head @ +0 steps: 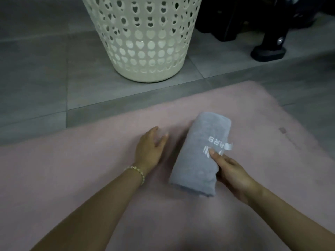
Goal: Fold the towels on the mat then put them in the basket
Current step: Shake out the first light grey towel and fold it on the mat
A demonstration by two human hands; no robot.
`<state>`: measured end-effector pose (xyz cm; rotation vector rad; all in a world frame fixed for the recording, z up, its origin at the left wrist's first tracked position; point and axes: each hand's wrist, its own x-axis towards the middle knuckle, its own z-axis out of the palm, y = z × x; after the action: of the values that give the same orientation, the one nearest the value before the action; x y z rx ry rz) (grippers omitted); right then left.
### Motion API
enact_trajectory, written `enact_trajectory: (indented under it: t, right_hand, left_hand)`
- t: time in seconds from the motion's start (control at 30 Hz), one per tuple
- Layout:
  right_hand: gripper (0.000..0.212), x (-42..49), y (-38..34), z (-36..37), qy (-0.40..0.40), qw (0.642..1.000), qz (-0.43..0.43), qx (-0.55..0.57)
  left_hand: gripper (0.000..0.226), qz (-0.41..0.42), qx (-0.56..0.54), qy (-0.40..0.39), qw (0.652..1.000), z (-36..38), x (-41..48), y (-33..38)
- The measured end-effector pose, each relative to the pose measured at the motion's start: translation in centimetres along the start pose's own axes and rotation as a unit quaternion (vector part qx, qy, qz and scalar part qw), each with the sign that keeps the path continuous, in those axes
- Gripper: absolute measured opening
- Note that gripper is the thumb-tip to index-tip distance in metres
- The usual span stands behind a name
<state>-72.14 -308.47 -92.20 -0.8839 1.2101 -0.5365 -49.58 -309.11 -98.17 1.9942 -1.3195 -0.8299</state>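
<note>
Nearest the camera, two bare forearms reached out over a pale pink plush mat (72, 178); a bracelet of pale beads (137, 172) circled the left wrist. The right hand (231, 172) held the near right edge of a grey-blue terry towel (201, 142), folded into a thick narrow bundle; its grip was closed on the cloth, thumb pressed on top beside the white lettering and the fingers apparently tucked beneath, probably to stop the layers springing apart. The left hand (149, 148) lay just beside the towel's left side, apart from it; its grip was released, fingers straight and loosely spread low over the pile, seemingly ready to slide under and share the lift. The towel lay right of the mat's middle and short of its far edge, its long side slanting away; a small white label (228, 146) stuck out from its right side. By the look of it the folding was finished and the carry had not begun. Beyond the mat's far edge ran a grey tiled floor (36, 69); on it stood a cream plastic basket (145, 42) pierced with heart-shaped holes, well apart from the towel; its rim was out of view, so its contents could not be told. Far right stood a black stand (268, 51) with a padded foot.
</note>
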Motion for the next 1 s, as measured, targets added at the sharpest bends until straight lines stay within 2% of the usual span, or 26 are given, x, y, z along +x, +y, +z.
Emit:
enact_trajectory:
  t: [0.07, 0.13, 0.17, 0.33, 0.4, 0.5, 0.63, 0.73, 0.87, 1.0]
  right_hand:
    - [0.045, 0.7, 0.0, -1.7, 0.028, 0.999, -0.010, 0.030]
    - [0.046, 1.6, -0.2, -2.7, 0.035, 0.997, -0.008, 0.062]
    - [0.046, 2.1, -0.3, -3.2, 0.037, 0.997, -0.007, 0.071]
    - [0.061, 5.8, -1.9, -3.4, 0.023, 0.991, -0.020, 0.127]
    - [0.057, 8.1, -3.3, -3.0, 0.013, 0.984, -0.046, 0.169]
    - [0.038, 12.0, -6.0, -2.1, 0.006, 0.970, -0.087, 0.225]
    - [0.037, 16.4, -7.2, -1.2, 0.054, 0.953, -0.084, 0.284]
    - [0.039, 18.1, -4.6, -0.9, 0.110, 0.956, -0.036, 0.268]
    - [0.028, 19.2, -3.7, -0.7, 0.177, 0.954, -0.027, 0.241]
    - [0.040, 19.5, -3.6, 0.3, 0.239, 0.937, -0.038, 0.253]
  left_hand:
    - [0.098, 0.018, 0.167, 0.009, 0.986, 1.5, 0.3, -2.3]
    - [0.096, 0.029, 0.265, 0.026, 0.963, 2.8, 0.3, -3.9]
    - [0.093, 0.040, 0.280, 0.039, 0.958, 3.2, 0.3, -4.3]
    - [0.087, 0.048, 0.291, 0.053, 0.954, 3.3, 0.6, -4.6]
    - [0.088, 0.043, 0.282, 0.059, 0.957, 3.3, 0.8, -4.3]
    - [0.086, 0.039, 0.292, 0.052, 0.954, 3.4, 0.9, -4.4]
    - [0.084, 0.033, 0.295, 0.051, 0.954, 3.3, 1.0, -4.4]
    - [0.085, 0.034, 0.292, 0.055, 0.954, 3.3, 1.0, -4.4]
    - [0.083, 0.041, 0.279, 0.059, 0.958, 3.3, 1.0, -4.5]
    - [0.084, 0.042, 0.274, 0.063, 0.959, 3.3, 1.1, -4.6]
